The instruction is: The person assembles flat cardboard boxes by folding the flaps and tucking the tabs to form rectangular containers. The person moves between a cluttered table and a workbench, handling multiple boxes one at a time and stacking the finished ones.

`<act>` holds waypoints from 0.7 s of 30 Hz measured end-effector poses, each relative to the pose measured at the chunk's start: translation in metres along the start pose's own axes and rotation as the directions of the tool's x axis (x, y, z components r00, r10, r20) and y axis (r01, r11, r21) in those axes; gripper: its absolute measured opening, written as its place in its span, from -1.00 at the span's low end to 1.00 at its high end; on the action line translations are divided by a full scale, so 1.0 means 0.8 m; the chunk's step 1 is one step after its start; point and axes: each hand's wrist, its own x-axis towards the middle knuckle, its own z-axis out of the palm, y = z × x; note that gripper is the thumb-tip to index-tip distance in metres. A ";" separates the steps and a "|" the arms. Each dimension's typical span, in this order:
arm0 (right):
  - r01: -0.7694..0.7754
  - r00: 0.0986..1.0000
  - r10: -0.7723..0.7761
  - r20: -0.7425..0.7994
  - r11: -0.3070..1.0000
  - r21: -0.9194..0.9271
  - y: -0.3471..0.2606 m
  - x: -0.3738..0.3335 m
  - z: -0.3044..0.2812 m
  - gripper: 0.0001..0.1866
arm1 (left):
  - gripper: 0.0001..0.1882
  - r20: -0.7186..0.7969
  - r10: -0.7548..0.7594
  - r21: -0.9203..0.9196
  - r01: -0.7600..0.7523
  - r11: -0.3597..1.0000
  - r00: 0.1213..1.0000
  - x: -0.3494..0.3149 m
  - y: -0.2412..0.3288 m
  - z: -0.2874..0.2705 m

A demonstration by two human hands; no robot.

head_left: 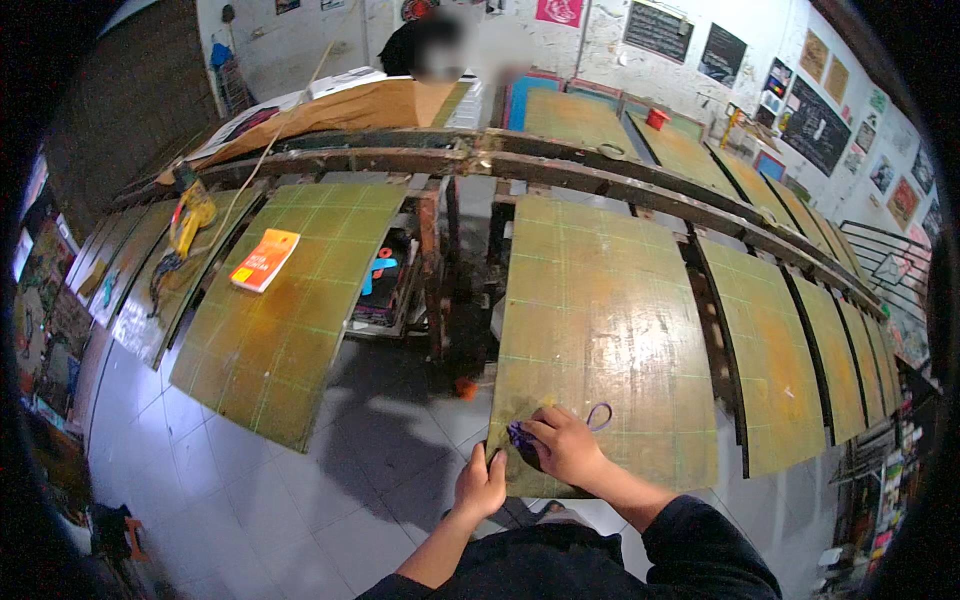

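In front of me is a flat, yellow-green printing board marked with a light green grid. My left hand pinches this board's near-left corner, thumb and fingers at the edge. Pressed to the surface just right of that corner, my right hand is closed on a bunched dark purple cloth. A thin purple loop sticks out beyond the right hand and rests on the board. Most of the cloth is covered by my fingers.
Similar boards stand in rows on a dark frame. An orange-and-white book lies on the left one. Farther left is a yellow heat gun with a cord. Behind the frame, a person is beside brown cloth.
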 end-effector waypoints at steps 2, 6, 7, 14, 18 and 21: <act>-0.061 0.996 0.069 0.060 0.990 -0.129 0.022 0.013 0.008 -0.67 | -0.56 -0.076 0.081 -0.026 -0.084 0.996 0.994 0.010 -0.032 0.016; -0.231 0.962 0.186 -0.198 0.944 -0.235 0.093 0.061 -0.015 -0.83 | -0.59 -0.121 0.106 -0.068 -0.115 0.991 0.987 0.000 -0.002 0.004; -0.322 0.941 0.274 -0.199 0.906 -0.275 0.127 0.070 -0.024 -0.81 | -0.61 -0.128 0.105 -0.097 -0.118 0.988 0.986 0.001 0.001 0.004; -0.665 0.747 0.513 -0.424 0.604 -0.440 0.392 0.081 -0.135 -0.75 | -0.67 -0.273 0.105 -0.155 -0.151 0.976 0.956 0.002 -0.001 0.011; -0.726 0.672 0.490 -0.555 0.587 -0.359 0.441 0.091 -0.167 -0.85 | -0.62 -0.574 0.055 -0.111 -0.144 0.983 0.817 0.002 -0.018 0.036; -0.726 0.657 0.523 -0.544 0.632 -0.270 0.463 0.131 -0.160 -0.87 | -0.59 -0.592 -0.027 -0.160 -0.085 0.984 0.805 -0.001 -0.021 0.037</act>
